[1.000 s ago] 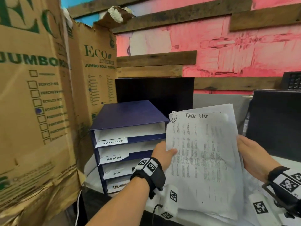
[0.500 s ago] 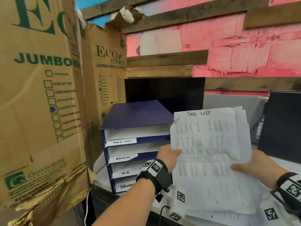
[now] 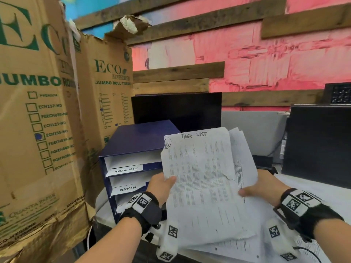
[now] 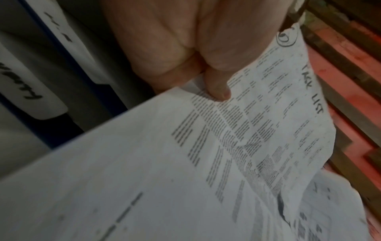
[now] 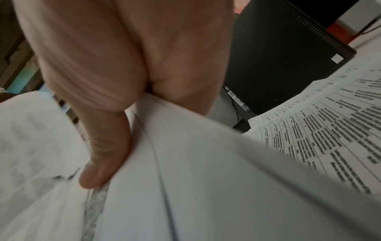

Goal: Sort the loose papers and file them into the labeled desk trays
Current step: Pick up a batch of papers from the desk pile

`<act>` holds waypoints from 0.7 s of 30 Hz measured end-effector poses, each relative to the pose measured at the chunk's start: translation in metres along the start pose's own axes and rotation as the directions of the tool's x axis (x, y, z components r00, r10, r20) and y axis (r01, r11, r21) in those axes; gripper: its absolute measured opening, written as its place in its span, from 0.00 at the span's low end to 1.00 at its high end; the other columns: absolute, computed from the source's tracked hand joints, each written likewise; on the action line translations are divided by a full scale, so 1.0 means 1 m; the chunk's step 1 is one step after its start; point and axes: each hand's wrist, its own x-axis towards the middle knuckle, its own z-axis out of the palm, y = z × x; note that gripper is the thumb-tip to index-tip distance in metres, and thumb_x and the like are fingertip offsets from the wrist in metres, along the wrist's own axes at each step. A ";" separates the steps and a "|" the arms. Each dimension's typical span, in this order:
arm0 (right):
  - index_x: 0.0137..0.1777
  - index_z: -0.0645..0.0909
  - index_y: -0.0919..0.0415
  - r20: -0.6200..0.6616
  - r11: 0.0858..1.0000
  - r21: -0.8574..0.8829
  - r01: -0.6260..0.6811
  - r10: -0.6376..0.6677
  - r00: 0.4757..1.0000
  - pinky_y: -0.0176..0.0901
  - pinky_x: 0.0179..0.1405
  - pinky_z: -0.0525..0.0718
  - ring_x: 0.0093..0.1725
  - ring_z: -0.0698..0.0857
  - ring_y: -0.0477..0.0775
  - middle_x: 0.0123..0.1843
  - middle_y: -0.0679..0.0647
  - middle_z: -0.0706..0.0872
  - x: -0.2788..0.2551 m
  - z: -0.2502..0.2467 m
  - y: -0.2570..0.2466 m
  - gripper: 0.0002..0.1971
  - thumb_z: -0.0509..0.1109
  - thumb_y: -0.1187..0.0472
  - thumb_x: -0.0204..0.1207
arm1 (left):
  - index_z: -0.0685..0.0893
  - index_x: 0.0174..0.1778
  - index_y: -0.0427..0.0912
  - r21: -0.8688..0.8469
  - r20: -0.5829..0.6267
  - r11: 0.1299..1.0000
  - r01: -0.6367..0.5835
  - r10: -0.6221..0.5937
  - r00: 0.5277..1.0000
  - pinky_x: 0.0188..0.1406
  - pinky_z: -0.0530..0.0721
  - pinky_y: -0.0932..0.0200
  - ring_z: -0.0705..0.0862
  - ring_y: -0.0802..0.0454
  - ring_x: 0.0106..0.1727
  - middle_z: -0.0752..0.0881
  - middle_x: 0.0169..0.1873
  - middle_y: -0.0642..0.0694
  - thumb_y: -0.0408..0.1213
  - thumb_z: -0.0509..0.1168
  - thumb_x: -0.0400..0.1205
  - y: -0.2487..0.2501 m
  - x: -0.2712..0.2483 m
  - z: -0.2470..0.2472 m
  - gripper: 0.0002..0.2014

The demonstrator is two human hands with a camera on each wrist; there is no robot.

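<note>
I hold up a stack of white printed papers; the front sheet is headed "TASK LIST" by hand. My left hand pinches the stack's left edge, thumb on the front. My right hand pinches the right edge, thumb on the front. Just left of the papers stands a blue stack of desk trays. Its top slot is labeled "TASK LIST", the one below "ADMIN". My left wrist hides the lower labels.
Tall cardboard boxes crowd the left side beside the trays. A black monitor stands behind the trays and another black screen at the right. More printed sheets lie on the white desk under my right hand.
My view has shifted, and the trays and papers sit lower in it. My right hand has slid down the stack's right edge. The papers stay held up in both hands.
</note>
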 end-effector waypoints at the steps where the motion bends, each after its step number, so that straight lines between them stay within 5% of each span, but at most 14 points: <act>1: 0.49 0.84 0.55 -0.001 1.000 -0.007 0.010 -0.010 1.000 0.32 0.34 0.79 0.43 0.87 0.44 0.44 0.48 0.89 0.000 -0.002 0.001 0.18 0.84 0.66 0.61 | 0.86 0.59 0.42 0.002 -0.037 1.000 -0.002 0.003 0.999 0.56 0.86 0.48 0.88 0.48 0.52 0.89 0.52 0.47 0.33 0.62 0.84 0.000 -0.002 -0.005 0.11; 3: 0.46 0.83 0.53 -0.018 1.000 -0.025 0.014 -0.015 1.000 0.32 0.34 0.80 0.41 0.86 0.43 0.42 0.47 0.88 0.003 -0.006 0.004 0.16 0.83 0.67 0.62 | 0.88 0.54 0.45 -0.012 -0.115 1.000 -0.006 0.004 0.993 0.54 0.87 0.48 0.88 0.48 0.49 0.90 0.47 0.48 0.32 0.64 0.82 0.001 -0.004 -0.015 0.10; 6: 0.50 0.84 0.58 -0.071 1.000 0.011 0.002 -0.001 0.997 0.47 0.48 0.85 0.46 0.88 0.53 0.47 0.54 0.89 0.011 -0.015 0.008 0.15 0.80 0.70 0.65 | 0.89 0.42 0.38 0.047 -0.177 0.998 0.040 -0.031 0.984 0.41 0.83 0.58 0.85 0.49 0.37 0.90 0.39 0.44 0.30 0.65 0.76 0.003 -0.005 -0.036 0.07; 9: 0.49 0.82 0.63 -0.174 0.997 0.077 0.000 0.013 0.985 0.53 0.56 0.83 0.49 0.86 0.61 0.50 0.62 0.88 0.016 -0.021 -0.002 0.12 0.73 0.76 0.68 | 0.87 0.37 0.33 0.009 -0.153 0.990 0.139 -0.136 0.979 0.43 0.83 0.49 0.85 0.42 0.40 0.88 0.42 0.34 0.29 0.63 0.74 0.010 -0.006 -0.057 0.07; 15: 0.49 0.81 0.65 -0.107 0.999 -0.029 0.043 -0.046 0.993 0.44 0.47 0.79 0.46 0.83 0.59 0.46 0.60 0.85 0.017 -0.016 -0.038 0.09 0.69 0.76 0.71 | 0.83 0.46 0.35 0.210 -0.187 0.946 0.247 -0.209 0.960 0.61 0.83 0.47 0.86 0.37 0.54 0.87 0.52 0.37 0.48 0.60 0.84 0.028 -0.010 -0.077 0.17; 18: 0.49 0.81 0.65 -0.044 0.990 -0.105 0.092 -0.097 0.994 0.41 0.47 0.77 0.46 0.82 0.57 0.46 0.59 0.84 0.014 -0.008 -0.052 0.09 0.67 0.76 0.72 | 0.83 0.53 0.32 0.392 -0.228 0.887 0.245 -0.165 0.960 0.63 0.81 0.49 0.83 0.41 0.52 0.85 0.57 0.33 0.46 0.59 0.84 0.043 -0.018 -0.084 0.18; 21: 0.49 0.82 0.67 -0.044 0.983 -0.142 0.113 -0.120 0.992 0.40 0.46 0.77 0.44 0.82 0.56 0.45 0.59 0.84 0.013 -0.003 -0.058 0.08 0.67 0.75 0.72 | 0.76 0.35 0.39 0.501 -0.230 0.830 0.246 -0.146 0.962 0.50 0.76 0.55 0.77 0.45 0.41 0.82 0.43 0.37 0.39 0.58 0.86 0.058 -0.022 -0.096 0.14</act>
